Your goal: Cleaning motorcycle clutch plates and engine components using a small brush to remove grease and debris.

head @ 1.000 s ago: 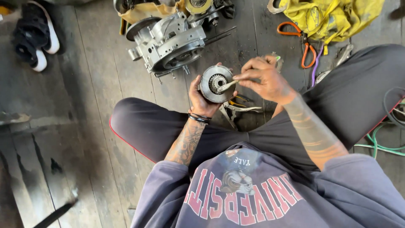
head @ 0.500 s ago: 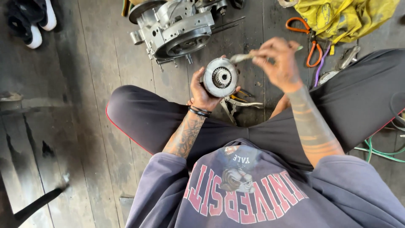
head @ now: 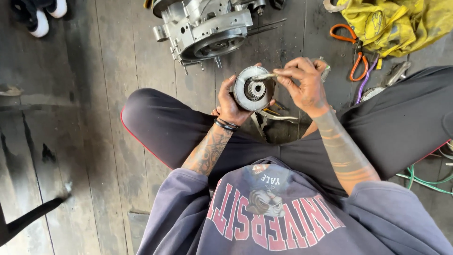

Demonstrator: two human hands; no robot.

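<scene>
Round metal clutch-like disc (head: 254, 89), silver with a toothed gear at its centre, sits upright in the person's left hand (head: 232, 101), held above the gap between the crossed legs, face turned toward the camera. The left fingers wrap around its rim from behind and below, closed on it. The right hand (head: 304, 85) hovers just right of the disc, its fingers pinched narrow on a thin pale stick-like tool (head: 265, 75) whose tip rests on the upper face of the disc. The person sits on a floor of dark, worn wooden planks (head: 71, 141), stained and scuffed, with boards running near to far. Just beyond the disc, on the far side, lies a large grey engine casing (head: 207, 26) with a round opening. To the far right, a crumpled yellow cloth (head: 401, 21) lies beside orange-handled pliers (head: 354, 52) and a purple-handled tool (head: 365, 78). Green cable (head: 420, 179) curls on the floor at the right edge. A black and white shoe (head: 40, 16) lies at the far left corner. More metal tools (head: 278, 115) rest under the hands.
</scene>
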